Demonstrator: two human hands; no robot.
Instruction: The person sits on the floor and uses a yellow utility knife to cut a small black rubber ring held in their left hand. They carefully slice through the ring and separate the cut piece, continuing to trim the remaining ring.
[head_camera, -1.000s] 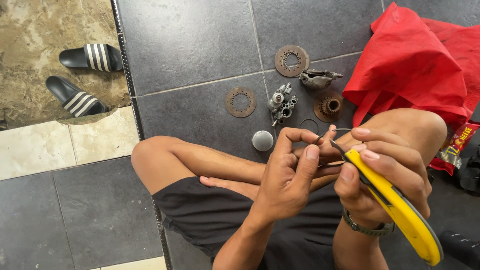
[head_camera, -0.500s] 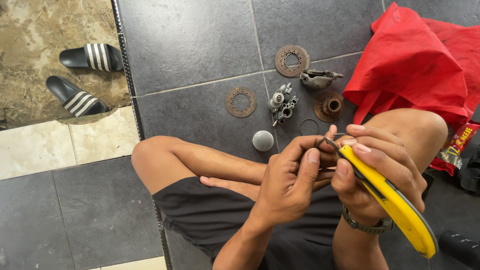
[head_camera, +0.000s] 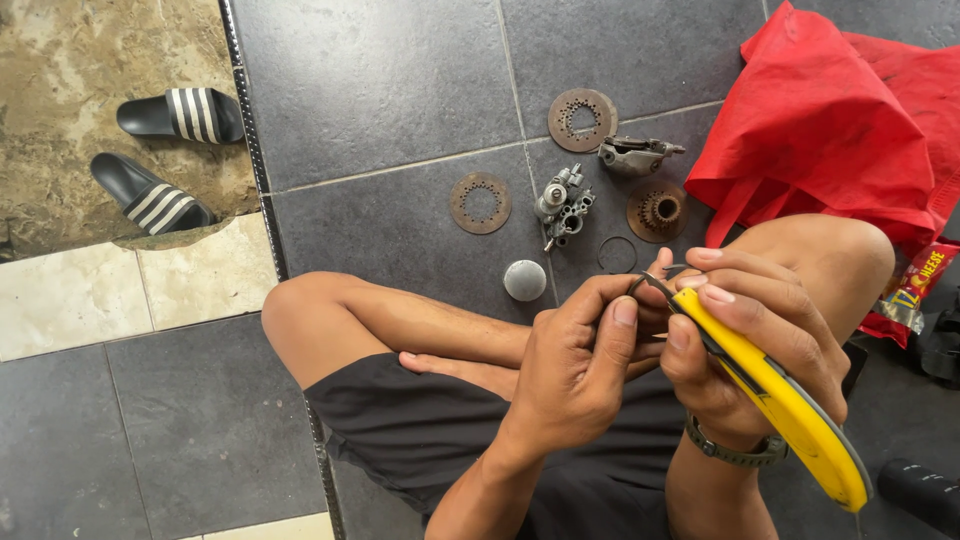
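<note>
I sit cross-legged on dark floor tiles. My right hand (head_camera: 745, 345) grips a yellow utility knife (head_camera: 780, 400), its tip pointed up and left toward a thin metal ring (head_camera: 650, 282). My left hand (head_camera: 580, 365) pinches that ring between thumb and fingers, right against the knife's tip. Both hands hover above my knees. On the tiles in front lie two rusty perforated discs (head_camera: 480, 202) (head_camera: 582, 119), a small grey carburettor-like part (head_camera: 563, 205), a rusty toothed hub (head_camera: 657, 211), a grey metal casting (head_camera: 635, 155), a round silver cap (head_camera: 525, 280) and a loose thin ring (head_camera: 617, 254).
A red cloth bag (head_camera: 840, 130) lies at the right, with a snack wrapper (head_camera: 912, 285) beside my knee. Two black striped sandals (head_camera: 165, 150) rest on a stone patch at the upper left. A metal strip (head_camera: 255, 160) divides the tiles.
My hands have shifted slightly, the knife's tip working against the ring; the left fingers have readjusted their pinch. The parts on the floor have not moved.
</note>
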